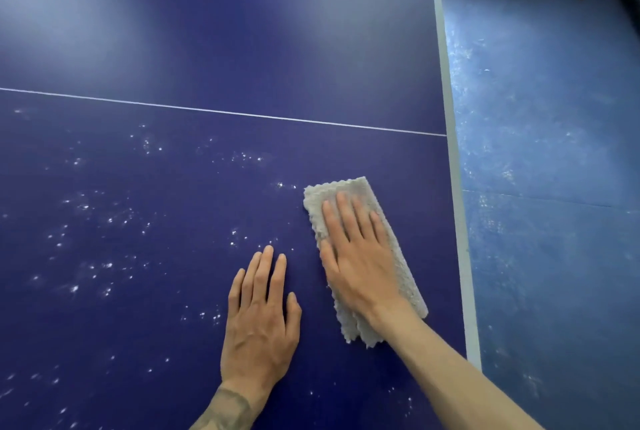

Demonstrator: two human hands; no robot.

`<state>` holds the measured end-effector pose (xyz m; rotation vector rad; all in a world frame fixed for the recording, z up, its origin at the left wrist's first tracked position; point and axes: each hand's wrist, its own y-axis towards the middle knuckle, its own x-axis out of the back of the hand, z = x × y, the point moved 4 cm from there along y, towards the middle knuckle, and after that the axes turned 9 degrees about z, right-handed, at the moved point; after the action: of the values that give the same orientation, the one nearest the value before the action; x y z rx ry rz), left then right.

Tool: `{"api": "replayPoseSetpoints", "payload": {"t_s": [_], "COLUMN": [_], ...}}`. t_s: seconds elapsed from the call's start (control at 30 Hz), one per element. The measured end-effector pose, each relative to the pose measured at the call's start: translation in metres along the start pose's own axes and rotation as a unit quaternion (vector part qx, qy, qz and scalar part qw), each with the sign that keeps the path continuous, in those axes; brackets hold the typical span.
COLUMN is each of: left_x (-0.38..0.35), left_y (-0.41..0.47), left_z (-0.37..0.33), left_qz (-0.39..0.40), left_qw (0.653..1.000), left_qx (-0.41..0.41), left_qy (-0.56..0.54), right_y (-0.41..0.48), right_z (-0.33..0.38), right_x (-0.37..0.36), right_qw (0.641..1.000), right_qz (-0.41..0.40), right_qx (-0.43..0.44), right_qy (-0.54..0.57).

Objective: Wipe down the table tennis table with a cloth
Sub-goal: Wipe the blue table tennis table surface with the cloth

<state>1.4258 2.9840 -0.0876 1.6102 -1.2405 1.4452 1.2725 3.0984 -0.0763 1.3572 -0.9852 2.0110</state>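
The table tennis table [207,48] fills most of the frame, dark blue, with a thin white line [221,112] crossing it from the left edge towards the right and a pale edge stripe [450,152] running down the right side. Beyond that stripe lies a lighter blue floor [554,117]. White specks [104,266] are scattered over the lower left and centre of the surface, while the half above the line looks free of them.

The main risk, as I judge it, is that a stroke towards the right edge only pushes the specks off onto the floor, or that a dry pass smears them about instead of lifting them. The patch at lower left could also be missed, since it is the furthest from the cloth.

The cloth [408,284] (grey, nubbly, folded into a long pad) lies flat on the table at lower centre-right, near the edge stripe. Nothing pinches it, so a quick stroke could let it slide or unfold from under the palm.

The right hand [356,256] presses on the cloth, its fingers [346,211] straight and close together, grasping nothing. The left hand [259,318] rests flat on the bare table just beside the cloth, apart from it, its fingers [266,266] extended, slightly spread, and holding nothing.
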Motion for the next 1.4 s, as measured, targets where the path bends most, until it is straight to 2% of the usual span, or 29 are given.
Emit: {"api": "replayPoseSetpoints", "payload": {"t_s": [0.07,0.23,0.33,0.4,0.47,0.53,0.57,0.67,0.73,0.8,0.83,0.9,0.97,1.0,1.07,1.13,1.2,1.23,1.3,1.4], "left_x": [-0.001,-0.002,-0.002,-0.001,0.0,0.001,0.001,0.002,0.002,0.003,0.004,0.007,0.009,0.009,0.01,0.011,0.012,0.013,0.013,0.015], "left_y": [-0.001,0.0,0.0,0.001,0.0,0.001,0.001,0.001,0.001,0.001,0.001,0.001,0.001,0.001,0.001,0.001,0.0,0.001,0.001,0.001], "left_z": [0.001,0.001,0.001,0.001,0.0,0.001,0.001,0.001,0.0,0.0,-0.001,-0.002,-0.002,-0.003,-0.003,-0.003,-0.004,-0.005,-0.005,-0.006], "left_qz": [0.001,-0.006,-0.006,-0.007,-0.009,-0.009,-0.01,-0.014,-0.011,-0.01,-0.01,-0.012,-0.013,-0.013,-0.018,-0.017,-0.017,-0.018,-0.018,-0.02], "left_qw": [1.0,1.0,1.0,1.0,1.0,1.0,1.0,1.0,1.0,1.0,1.0,1.0,1.0,1.0,0.999,0.999,0.999,0.999,0.999,0.999], "left_qx": [0.004,0.007,0.007,0.007,0.003,0.003,0.004,0.008,0.008,0.01,0.01,0.009,0.009,0.009,0.012,0.012,0.01,0.01,0.012,0.008], "left_qy": [-0.006,-0.017,-0.015,-0.013,-0.014,-0.017,-0.017,-0.018,-0.021,-0.021,-0.02,-0.022,-0.022,-0.026,-0.034,-0.036,-0.036,-0.032,-0.029,-0.033], "right_y": [-0.028,-0.021,0.009,0.007,-0.02,-0.047,-0.054,-0.045,-0.022,-0.007,-0.008,-0.032,-0.07,-0.086,-0.098,-0.086,-0.063,-0.052,-0.04,-0.071], "right_z": [-0.007,-0.067,-0.042,-0.009,0.011,-0.002,-0.019,-0.064,-0.062,-0.035,-0.019,0.009,0.007,-0.006,-0.045,-0.073,-0.071,-0.058,-0.022,0.019], "right_x": [-0.01,0.013,0.017,0.007,-0.01,-0.017,-0.015,0.002,0.008,0.005,0.0,-0.016,-0.027,-0.028,-0.018,-0.007,0.001,0.0,-0.009,-0.03], "right_qw": [0.998,0.994,0.987,0.994,1.0,0.998,0.999,0.996,0.988,0.986,0.989,0.999,0.998,0.997,0.999,0.993,0.98,0.976,0.98,0.997], "right_qz": [0.013,-0.007,-0.025,-0.022,-0.01,0.002,0.002,-0.017,-0.03,-0.04,-0.039,-0.024,-0.008,0.003,0.007,0.001,-0.027,-0.04,-0.051,-0.038], "right_qx": [0.052,-0.111,-0.155,-0.102,0.004,0.054,0.037,-0.087,-0.148,-0.161,-0.142,-0.044,0.051,0.062,0.001,-0.114,-0.197,-0.211,-0.189,-0.066], "right_qy": [-0.029,-0.004,0.04,0.021,-0.013,-0.033,-0.035,-0.018,0.014,0.032,0.026,-0.003,-0.029,-0.04,-0.049,-0.019,0.027,0.041,0.043,0.007]}}
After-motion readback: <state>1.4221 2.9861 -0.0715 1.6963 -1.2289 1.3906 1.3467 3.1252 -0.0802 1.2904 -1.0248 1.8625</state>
